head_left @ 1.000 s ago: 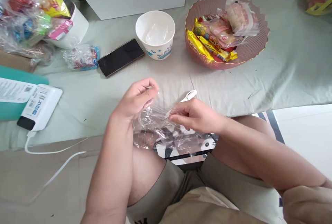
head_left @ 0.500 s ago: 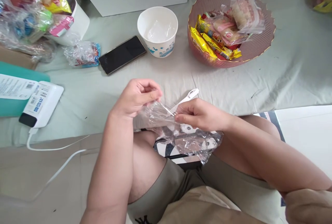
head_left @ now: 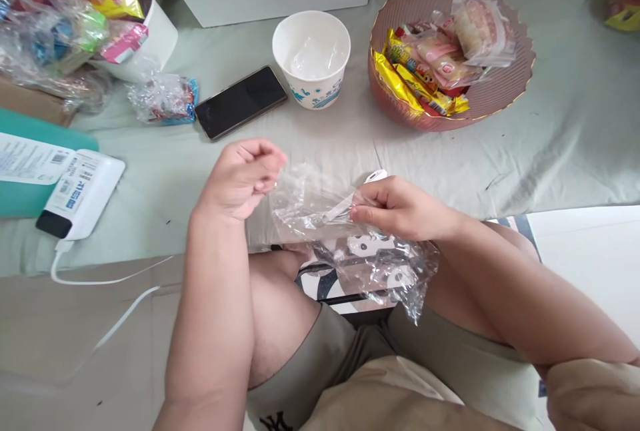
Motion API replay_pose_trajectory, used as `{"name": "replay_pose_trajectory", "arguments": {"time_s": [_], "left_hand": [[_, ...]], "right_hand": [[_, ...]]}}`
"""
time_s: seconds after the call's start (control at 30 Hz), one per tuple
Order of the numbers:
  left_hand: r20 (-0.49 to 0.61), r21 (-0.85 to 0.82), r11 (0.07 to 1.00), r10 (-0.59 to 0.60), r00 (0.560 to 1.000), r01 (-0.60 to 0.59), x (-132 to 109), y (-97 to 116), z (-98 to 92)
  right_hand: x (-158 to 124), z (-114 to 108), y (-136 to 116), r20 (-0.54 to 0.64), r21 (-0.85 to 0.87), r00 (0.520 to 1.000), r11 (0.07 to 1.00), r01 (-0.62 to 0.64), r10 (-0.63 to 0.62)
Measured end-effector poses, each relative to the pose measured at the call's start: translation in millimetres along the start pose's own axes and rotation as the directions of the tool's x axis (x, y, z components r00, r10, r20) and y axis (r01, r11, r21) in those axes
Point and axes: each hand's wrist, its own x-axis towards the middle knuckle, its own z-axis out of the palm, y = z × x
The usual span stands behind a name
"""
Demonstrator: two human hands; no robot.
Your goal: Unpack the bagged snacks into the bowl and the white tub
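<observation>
My right hand (head_left: 400,208) is closed around a slim white tool (head_left: 375,176) that looks like a utility knife, and its fingers also pinch a clear plastic bag (head_left: 305,201). The crinkled bag spreads to the left of the hand and hangs below it over my lap. My left hand (head_left: 247,176) is raised just left of the bag, its fingers curled and pressed together. A tiny pale bit shows under those fingers, too small to name. The left fingertips look apart from the bag's main part.
Beyond my hands stand a white paper tub (head_left: 313,61) with clear plastic inside and a pink bowl (head_left: 523,78) of wrapped snacks. A black phone (head_left: 241,103), a small wrapped packet (head_left: 165,99), a cabled white power bank (head_left: 83,194) and piled snack packages (head_left: 55,24) lie left.
My left hand has moved left, away from the bag, and a thin strip stretched between the hands no longer shows. My right hand has shifted slightly right and up with the tool and bag.
</observation>
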Motion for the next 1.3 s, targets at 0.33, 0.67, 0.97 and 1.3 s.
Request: {"name": "replay_pose_trajectory", "arguments": {"time_s": [0.33, 0.67, 0.97, 1.3], "left_hand": [[0.224, 0.119, 0.972, -0.224, 0.948, 0.201, -3.2, -0.2, 3.1], [0.232, 0.108, 0.949, -0.315, 0.920, 0.297, -2.7, 1.2, 2.1], [0.193, -0.018, 0.957, -0.280, 0.940, 0.289, -0.1, -6.2, 7.1], [-0.137, -0.238, 0.968, 0.044, 0.990, -0.076, 1.8, -10.8, 5.1]], "right_hand": [[-0.5, -1.0, -0.8, -0.025, 0.062, 0.999, 0.997, -0.036, 0.038], [0.0, -0.3, 0.3, -0.034, 0.007, 0.999, 1.000, -0.004, 0.004], [1.7, -0.4, 1.6, -0.053, -0.070, 0.998, 0.997, 0.034, -0.038], [0.7, -0.2, 6.4, -0.378, 0.101, 0.926, 0.993, 0.059, -0.016]]}}
